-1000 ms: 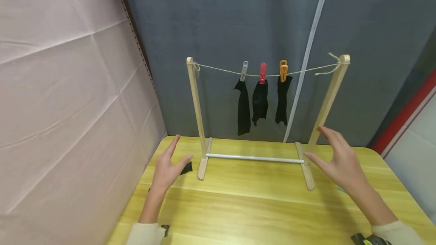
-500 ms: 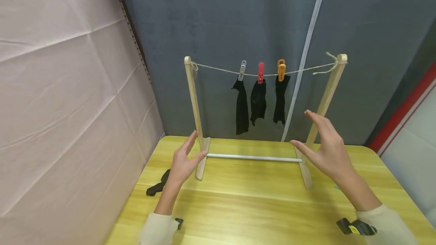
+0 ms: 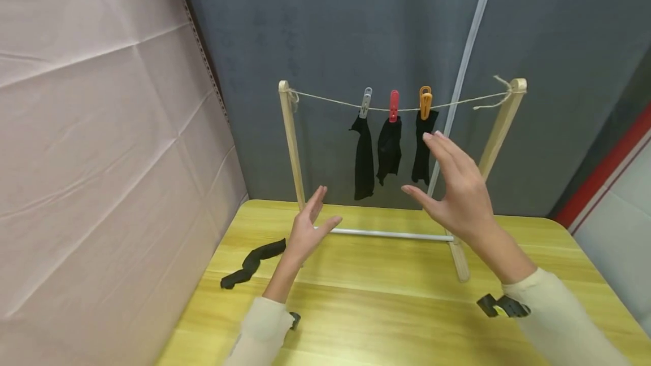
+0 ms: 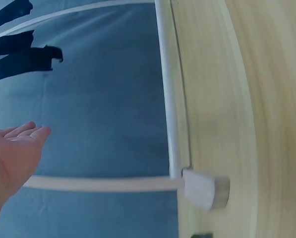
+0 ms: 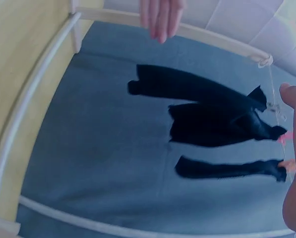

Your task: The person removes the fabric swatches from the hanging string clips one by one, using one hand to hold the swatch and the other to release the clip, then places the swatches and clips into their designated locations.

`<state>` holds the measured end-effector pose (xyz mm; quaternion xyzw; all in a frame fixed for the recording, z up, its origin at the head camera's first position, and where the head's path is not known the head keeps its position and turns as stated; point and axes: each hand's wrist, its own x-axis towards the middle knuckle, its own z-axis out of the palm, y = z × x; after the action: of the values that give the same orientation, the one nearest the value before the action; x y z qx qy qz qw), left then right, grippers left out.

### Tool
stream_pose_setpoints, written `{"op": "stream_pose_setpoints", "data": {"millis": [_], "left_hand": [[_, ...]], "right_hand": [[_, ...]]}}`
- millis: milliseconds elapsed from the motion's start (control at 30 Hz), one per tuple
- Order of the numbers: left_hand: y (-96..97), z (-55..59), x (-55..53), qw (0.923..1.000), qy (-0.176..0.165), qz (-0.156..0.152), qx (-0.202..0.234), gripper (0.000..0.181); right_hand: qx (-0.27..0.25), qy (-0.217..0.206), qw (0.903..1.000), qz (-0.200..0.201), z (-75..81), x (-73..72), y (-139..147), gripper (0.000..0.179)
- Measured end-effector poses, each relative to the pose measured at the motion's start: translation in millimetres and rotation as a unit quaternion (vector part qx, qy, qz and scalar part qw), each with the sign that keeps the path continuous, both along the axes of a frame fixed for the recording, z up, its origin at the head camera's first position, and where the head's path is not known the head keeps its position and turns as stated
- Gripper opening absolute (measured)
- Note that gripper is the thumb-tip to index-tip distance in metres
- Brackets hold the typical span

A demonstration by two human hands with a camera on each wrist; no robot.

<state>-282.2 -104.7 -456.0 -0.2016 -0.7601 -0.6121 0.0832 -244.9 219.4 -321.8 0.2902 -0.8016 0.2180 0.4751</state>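
Note:
Three narrow black cloth pieces hang from a string [image 3: 330,99] on a wooden rack. A grey clothespin [image 3: 365,103] grips the left cloth [image 3: 364,165], a red clothespin [image 3: 394,107] the middle cloth [image 3: 389,148], an orange clothespin [image 3: 425,105] the right cloth [image 3: 421,165]. My left hand [image 3: 305,233] is raised in front of the rack's left post, fingers extended and holding nothing. Higher up, my right hand [image 3: 461,194] overlaps the right post in the head view, fingers spread from the thumb, nothing held. Its fingertips appear near the right cloth; contact cannot be made out.
On the yellow wooden table [image 3: 371,298] lies a twisted black cloth strip [image 3: 251,262], left of the rack. A white rod [image 3: 391,234] joins the rack's feet. A dark grey curtain [image 3: 325,27] stands behind and a pale fabric wall [image 3: 112,146] at left.
Both hands have moved inward and upward, the left one rightward and the right one leftward. The cloth strip on the table has come into full view. The hanging cloths stay pinned.

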Motion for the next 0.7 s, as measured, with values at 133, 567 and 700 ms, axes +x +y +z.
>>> {"op": "stream_pose_setpoints", "data": {"millis": [133, 567, 700], "left_hand": [[12.1, -4.5, -8.5, 0.9988, -0.007, -0.031, 0.038, 0.085], [40.4, -8.1, -36.3, 0.984, -0.044, -0.051, 0.165, 0.068], [55.3, -7.9, -47.7, 0.9811, -0.065, -0.059, 0.172, 0.067]], "right_hand": [[0.025, 0.011, 0.9996, -0.01, 9.2, -5.8, -11.2, 0.088], [0.055, 0.018, 0.9983, 0.008, 40.0, -21.4, -38.1, 0.091], [0.051, 0.024, 0.9984, 0.001, 49.9, -27.4, -46.8, 0.086]]}}
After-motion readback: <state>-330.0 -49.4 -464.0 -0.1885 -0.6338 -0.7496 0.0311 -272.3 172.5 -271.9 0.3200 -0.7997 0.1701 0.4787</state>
